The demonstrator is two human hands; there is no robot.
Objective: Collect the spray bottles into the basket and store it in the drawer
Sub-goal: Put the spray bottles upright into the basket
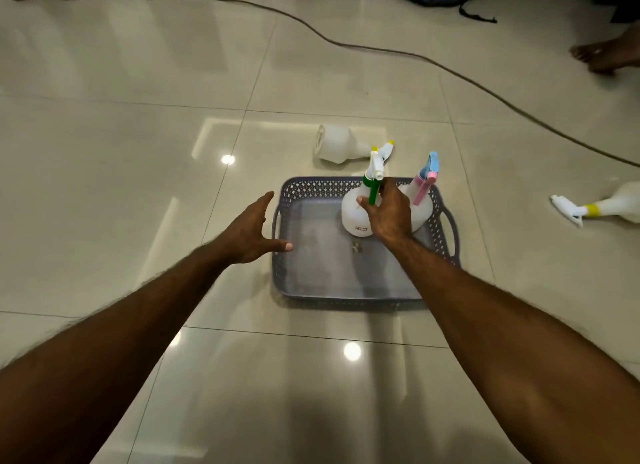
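A: Take the grey basket [349,283] as the landmark. What stands in it?

B: Two spray bottles, both upright in its far right part, long axes vertical. The green-trigger bottle [356,214] is nearer the middle, its white nozzle head leaning away toward the basket's far rim. The pink-trigger bottle [420,200] is just beside it, closer to the right handle, its blue and pink head rising past the far rim.

A: And the hands?

B: The right hand [389,214] grasps the green-trigger bottle at the neck, fingers curled round it with the green lever between them. The left hand [251,231] is released, fingers straight and spread, thumb stretched out over the basket's left rim; whether it touches the rim I cannot tell.

A: Any bottles outside the basket?

B: Two, both lying on their sides on the tiled floor [121,186]. One with a yellow tip [341,146] lies just beyond the far rim, base pointing left, nozzle pointing right. The yellow-collared bottle [609,205] lies well to the right of the basket, its white trigger head pointing left toward the basket, its body running out of view.

A: Anything else?

B: A dark cable [381,53] curves across the floor far beyond the basket, and a small scrap [356,246] sits on the basket's bottom.
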